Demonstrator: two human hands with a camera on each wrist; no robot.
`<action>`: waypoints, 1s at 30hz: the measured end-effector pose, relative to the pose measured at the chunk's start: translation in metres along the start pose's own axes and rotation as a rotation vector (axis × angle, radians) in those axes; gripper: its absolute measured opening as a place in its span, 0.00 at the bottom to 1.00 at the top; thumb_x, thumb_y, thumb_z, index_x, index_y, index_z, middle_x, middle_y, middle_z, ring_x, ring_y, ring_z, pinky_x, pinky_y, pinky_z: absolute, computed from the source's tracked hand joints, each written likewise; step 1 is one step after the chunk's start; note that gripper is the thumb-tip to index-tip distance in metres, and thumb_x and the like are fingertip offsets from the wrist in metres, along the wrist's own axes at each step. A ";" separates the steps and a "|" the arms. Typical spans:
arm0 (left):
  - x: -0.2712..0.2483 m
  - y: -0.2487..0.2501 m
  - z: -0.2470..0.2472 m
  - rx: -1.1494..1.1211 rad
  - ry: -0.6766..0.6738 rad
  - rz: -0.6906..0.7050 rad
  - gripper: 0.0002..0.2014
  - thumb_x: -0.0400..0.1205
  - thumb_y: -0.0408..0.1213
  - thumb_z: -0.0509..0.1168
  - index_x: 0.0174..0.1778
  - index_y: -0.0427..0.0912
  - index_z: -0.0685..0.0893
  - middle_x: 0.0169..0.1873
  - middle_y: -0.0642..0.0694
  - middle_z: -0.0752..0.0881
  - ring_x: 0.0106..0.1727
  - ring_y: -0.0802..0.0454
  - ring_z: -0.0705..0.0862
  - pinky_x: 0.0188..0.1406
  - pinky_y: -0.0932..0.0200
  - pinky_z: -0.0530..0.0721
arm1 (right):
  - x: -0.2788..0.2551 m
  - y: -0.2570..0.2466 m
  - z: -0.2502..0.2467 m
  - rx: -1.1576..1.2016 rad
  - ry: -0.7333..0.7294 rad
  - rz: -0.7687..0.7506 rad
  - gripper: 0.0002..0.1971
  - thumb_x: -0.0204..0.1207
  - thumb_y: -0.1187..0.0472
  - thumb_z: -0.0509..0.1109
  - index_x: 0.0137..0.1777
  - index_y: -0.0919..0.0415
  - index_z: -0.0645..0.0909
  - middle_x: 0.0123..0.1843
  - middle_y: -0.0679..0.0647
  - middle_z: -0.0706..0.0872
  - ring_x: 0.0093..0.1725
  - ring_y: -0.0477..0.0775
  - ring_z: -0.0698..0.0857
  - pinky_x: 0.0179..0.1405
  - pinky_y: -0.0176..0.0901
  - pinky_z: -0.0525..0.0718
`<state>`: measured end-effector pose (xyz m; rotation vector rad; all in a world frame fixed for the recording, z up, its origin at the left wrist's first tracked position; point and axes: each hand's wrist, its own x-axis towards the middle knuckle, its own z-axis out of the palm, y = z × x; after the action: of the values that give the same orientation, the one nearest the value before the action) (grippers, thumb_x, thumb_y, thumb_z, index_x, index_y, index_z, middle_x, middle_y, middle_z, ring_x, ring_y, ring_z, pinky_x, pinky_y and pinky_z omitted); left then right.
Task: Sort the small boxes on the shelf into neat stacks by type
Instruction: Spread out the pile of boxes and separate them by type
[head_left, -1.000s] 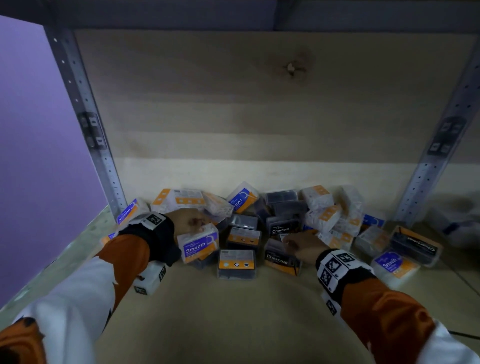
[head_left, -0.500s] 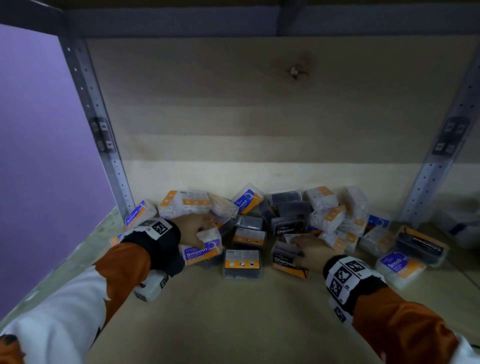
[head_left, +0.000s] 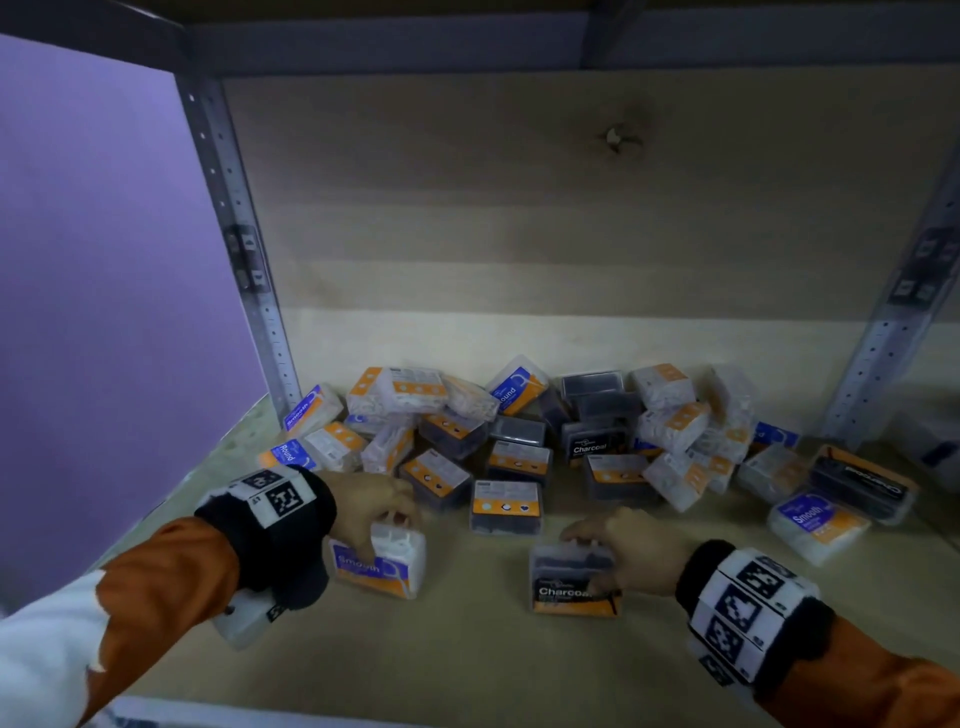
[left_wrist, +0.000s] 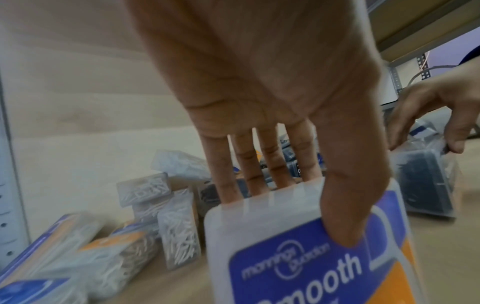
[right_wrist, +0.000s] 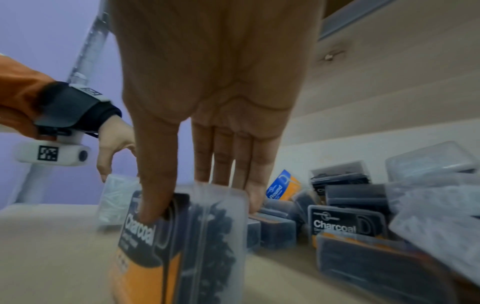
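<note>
The left hand (head_left: 375, 501) pinches the Smooth box (head_left: 382, 564) from above, thumb on its label, fingers (left_wrist: 248, 164) behind. The right hand (head_left: 631, 551) pinches the Charcoal box (head_left: 574, 582) likewise (both stand near the shelf (head_left: 467, 649) front edge, nearer than the pile (head_left: 571, 431)).

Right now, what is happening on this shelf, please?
A person is sorting small boxes. The left hand holds a white Smooth box and the right hand a dark Charcoal box, both at the front of the shelf board. The mixed pile behind is still unsorted.
</note>
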<state>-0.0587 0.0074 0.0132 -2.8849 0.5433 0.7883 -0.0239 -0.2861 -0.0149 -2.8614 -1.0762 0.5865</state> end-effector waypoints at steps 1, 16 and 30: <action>-0.002 -0.001 0.003 -0.004 -0.017 0.004 0.29 0.76 0.35 0.71 0.74 0.44 0.72 0.69 0.44 0.72 0.68 0.48 0.73 0.49 0.66 0.68 | 0.000 -0.003 0.001 0.009 -0.009 -0.016 0.31 0.74 0.54 0.72 0.77 0.54 0.68 0.74 0.51 0.76 0.70 0.52 0.76 0.65 0.41 0.75; 0.001 -0.026 0.014 -0.129 -0.022 0.016 0.26 0.77 0.43 0.71 0.71 0.47 0.75 0.67 0.49 0.77 0.67 0.53 0.76 0.56 0.72 0.68 | 0.018 0.015 -0.014 0.084 0.060 -0.029 0.26 0.80 0.47 0.64 0.76 0.54 0.70 0.73 0.52 0.76 0.69 0.49 0.77 0.66 0.36 0.73; 0.056 -0.082 -0.052 0.170 0.314 -0.135 0.28 0.86 0.43 0.58 0.81 0.46 0.58 0.82 0.49 0.59 0.82 0.52 0.58 0.80 0.59 0.56 | 0.104 0.078 -0.088 -0.238 0.346 0.170 0.26 0.78 0.57 0.67 0.75 0.61 0.68 0.74 0.59 0.71 0.73 0.58 0.71 0.70 0.45 0.70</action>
<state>0.0405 0.0565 0.0304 -2.8607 0.4132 0.2574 0.1285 -0.2693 0.0198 -3.1135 -0.9065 -0.0448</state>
